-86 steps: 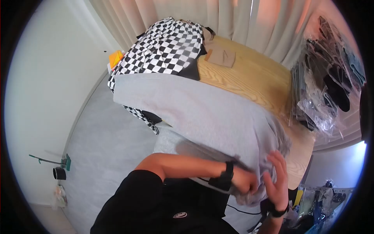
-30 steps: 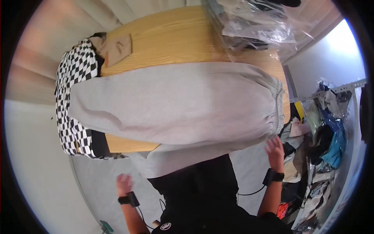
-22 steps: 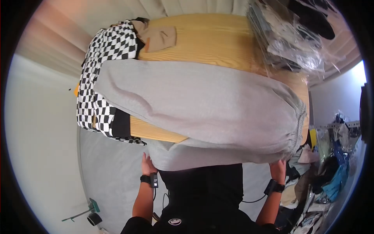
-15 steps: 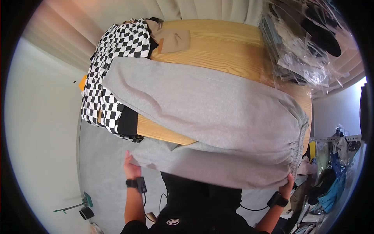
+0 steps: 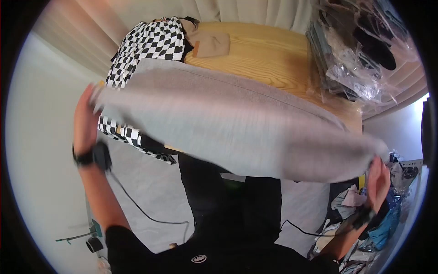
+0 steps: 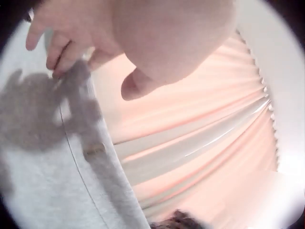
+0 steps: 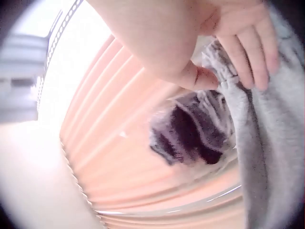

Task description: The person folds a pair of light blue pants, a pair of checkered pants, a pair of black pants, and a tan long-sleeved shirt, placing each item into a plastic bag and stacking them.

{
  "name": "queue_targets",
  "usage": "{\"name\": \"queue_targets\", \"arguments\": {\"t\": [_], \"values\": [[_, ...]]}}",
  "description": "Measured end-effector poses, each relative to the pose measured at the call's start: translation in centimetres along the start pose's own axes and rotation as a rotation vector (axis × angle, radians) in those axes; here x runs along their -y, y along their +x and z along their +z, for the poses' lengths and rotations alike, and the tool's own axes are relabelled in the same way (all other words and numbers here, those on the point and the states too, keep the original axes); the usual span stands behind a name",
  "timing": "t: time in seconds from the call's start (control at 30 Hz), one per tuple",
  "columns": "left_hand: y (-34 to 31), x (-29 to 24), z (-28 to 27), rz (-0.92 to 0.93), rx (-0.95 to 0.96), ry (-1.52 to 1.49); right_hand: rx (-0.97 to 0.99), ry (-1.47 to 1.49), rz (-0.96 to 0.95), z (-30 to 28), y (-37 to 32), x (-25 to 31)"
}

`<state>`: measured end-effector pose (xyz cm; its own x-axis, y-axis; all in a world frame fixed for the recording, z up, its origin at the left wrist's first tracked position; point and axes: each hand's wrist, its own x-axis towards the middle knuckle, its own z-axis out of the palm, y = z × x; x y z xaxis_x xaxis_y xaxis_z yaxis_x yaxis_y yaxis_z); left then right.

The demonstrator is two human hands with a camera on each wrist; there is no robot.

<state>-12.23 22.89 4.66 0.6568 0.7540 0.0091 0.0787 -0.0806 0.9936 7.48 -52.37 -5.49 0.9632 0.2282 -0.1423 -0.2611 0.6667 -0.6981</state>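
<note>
A grey garment [image 5: 237, 132] stretches between both hands above the near side of the table, blurred in the head view. At its left end the left hand [image 5: 86, 119] holds the edge; in the left wrist view that hand [image 6: 124, 38] has its fingers at the cloth's upper corner, the thumb apart from it. At the gathered right end, the right hand [image 5: 378, 182] pinches the cloth; the right wrist view shows this hand [image 7: 190, 43] with thumb and fingers on either side of the elastic band [image 7: 220, 62]. Part of the garment lies behind on the table.
A black-and-white checkered cloth [image 5: 157, 43] lies at the table's left end, beside a beige piece [image 5: 213, 44]. Plastic-wrapped clothes [image 5: 351, 55] are piled at the back right of the wooden table [image 5: 269, 50]. More clothes [image 5: 383, 223] hang and lie at lower right.
Both hands have risen from near the body, lifting the near layer of the grey garment. The left hand moved up and to the left, the right hand up and to the right.
</note>
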Motion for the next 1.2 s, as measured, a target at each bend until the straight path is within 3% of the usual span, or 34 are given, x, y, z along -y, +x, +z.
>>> {"name": "queue_targets", "arguments": {"t": [0.03, 0.07, 0.13, 0.2, 0.23, 0.3, 0.33, 0.4, 0.43, 0.5, 0.6, 0.77, 0.93, 1.0, 1.1, 1.17, 1.2], "values": [[3.5, 1.1, 0.1, -0.009, 0.072, 0.066, -0.006, -0.176, 0.012, 4.2, 2.1, -1.2], [6.6, 2.5, 0.5, -0.029, 0.260, 0.103, -0.062, -0.293, 0.081, 5.5, 3.9, -2.0], [7.9, 4.9, 4.5, -0.054, 0.255, 0.403, -0.130, -0.723, 0.070, 4.8, 6.3, -4.5], [13.3, 12.1, 3.8, -0.051, 0.277, 0.791, -0.152, -1.102, -0.041, 2.6, 7.7, -6.8], [13.4, 13.2, 4.0, -0.048, 0.274, 0.792, -0.150, -1.099, -0.044, 2.9, 7.5, -7.2], [12.7, 14.6, 4.7, 0.090, 0.081, 1.168, -0.220, -1.494, -0.299, 3.4, 7.0, -8.5], [13.2, 15.1, 4.4, 0.090, 0.085, 1.174, -0.223, -1.491, -0.292, 3.0, 6.9, -9.0], [13.8, 15.3, 3.8, 0.129, -0.112, 1.069, -0.372, -2.050, -0.550, 2.3, 6.5, -10.0], [13.8, 15.1, 3.8, 0.128, -0.116, 1.070, -0.367, -2.048, -0.552, 2.3, 6.5, -10.1], [13.6, 14.5, 3.5, 0.049, -0.371, 1.176, -0.427, -1.963, -0.576, 2.5, 6.3, -10.5], [14.8, 15.8, 1.4, -0.069, -0.267, 1.092, -0.510, -2.029, -0.667, 4.3, 5.7, -12.0], [13.6, 17.5, 1.0, 0.031, -0.504, 0.948, -0.543, -1.933, -0.610, 6.0, 5.2, -12.3], [15.2, 19.4, -1.5, 0.046, -0.531, 0.885, -0.401, -1.899, -0.725, 3.9, 5.6, -9.9], [15.9, 20.1, -2.2, -0.063, -0.428, 0.805, -0.422, -1.879, -0.708, 3.1, 6.1, -9.6], [16.6, 21.5, -2.8, -0.083, -0.443, 0.674, -0.418, -1.868, -0.662, 2.2, 6.3, -9.6], [14.9, 19.3, -1.7, -0.155, -0.352, 0.478, -0.495, -2.124, -0.779, 3.2, 4.5, -9.7], [13.9, 18.2, -1.8, -0.160, -0.358, 0.479, -0.475, -2.010, -0.823, 3.4, 3.2, -9.7]]}}
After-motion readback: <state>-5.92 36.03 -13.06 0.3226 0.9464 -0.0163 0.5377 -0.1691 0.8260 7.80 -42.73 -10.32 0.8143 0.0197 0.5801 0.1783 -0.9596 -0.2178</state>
